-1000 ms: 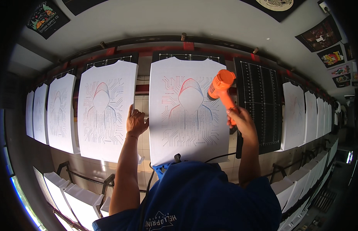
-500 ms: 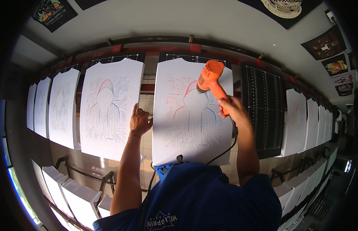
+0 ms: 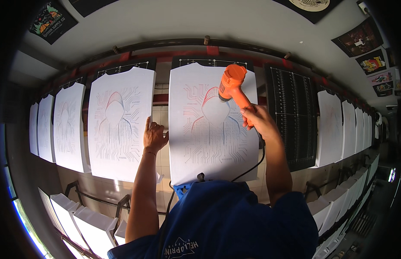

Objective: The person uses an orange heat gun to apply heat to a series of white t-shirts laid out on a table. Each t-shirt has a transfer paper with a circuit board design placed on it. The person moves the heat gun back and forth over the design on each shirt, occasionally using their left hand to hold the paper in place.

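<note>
We've got a printed white T-shirt (image 3: 112,149), our left hand (image 3: 155,138) at its right edge: index straight, thumb apart, other fingers bent. Then the middle T-shirt (image 3: 213,157), orange heat gun (image 3: 233,81) over it, our right hand (image 3: 263,123) wrapped around the handle (image 3: 244,105).

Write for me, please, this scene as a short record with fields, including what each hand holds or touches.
Left hand: left hand at the right edge of the left shirt; firm contact cannot be told
Right hand: right hand grips the handle of an orange heat gun
Nozzle: over the hood of the figure printed on the middle shirt
Shirts: white, laid on boards in a row
Right of middle shirt: black board with white markings
Background: dark prints on the wall
</note>
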A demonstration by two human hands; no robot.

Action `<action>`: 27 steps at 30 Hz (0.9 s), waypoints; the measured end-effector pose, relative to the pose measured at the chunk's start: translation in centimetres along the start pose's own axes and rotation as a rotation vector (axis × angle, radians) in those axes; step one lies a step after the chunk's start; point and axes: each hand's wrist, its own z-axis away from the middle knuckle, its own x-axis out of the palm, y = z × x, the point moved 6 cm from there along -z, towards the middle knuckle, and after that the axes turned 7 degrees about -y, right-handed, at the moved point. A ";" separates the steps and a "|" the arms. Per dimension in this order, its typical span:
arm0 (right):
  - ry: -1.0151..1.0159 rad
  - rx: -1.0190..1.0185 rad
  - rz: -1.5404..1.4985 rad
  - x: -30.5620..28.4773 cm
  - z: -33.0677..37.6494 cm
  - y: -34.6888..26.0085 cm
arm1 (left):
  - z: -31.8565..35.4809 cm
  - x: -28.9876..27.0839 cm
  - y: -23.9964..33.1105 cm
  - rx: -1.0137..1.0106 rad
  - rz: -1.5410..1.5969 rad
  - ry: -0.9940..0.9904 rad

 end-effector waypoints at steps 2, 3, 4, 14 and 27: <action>0.040 0.007 0.011 -0.1 1.1 0.5 | 0.0 0.1 0.0 0.006 -0.023 0.006; 0.054 0.019 0.006 -0.3 1.8 0.6 | -0.1 0.2 0.0 0.009 -0.034 0.010; 0.069 0.030 0.001 -0.6 2.4 0.7 | -0.1 0.3 0.0 0.011 -0.038 0.015; 0.134 0.061 -0.041 -0.2 6.1 2.4 | 0.4 0.0 -0.1 0.086 0.072 0.139; 0.319 0.017 -0.124 -2.4 7.6 3.7 | 6.7 -21.0 5.5 0.475 1.660 0.507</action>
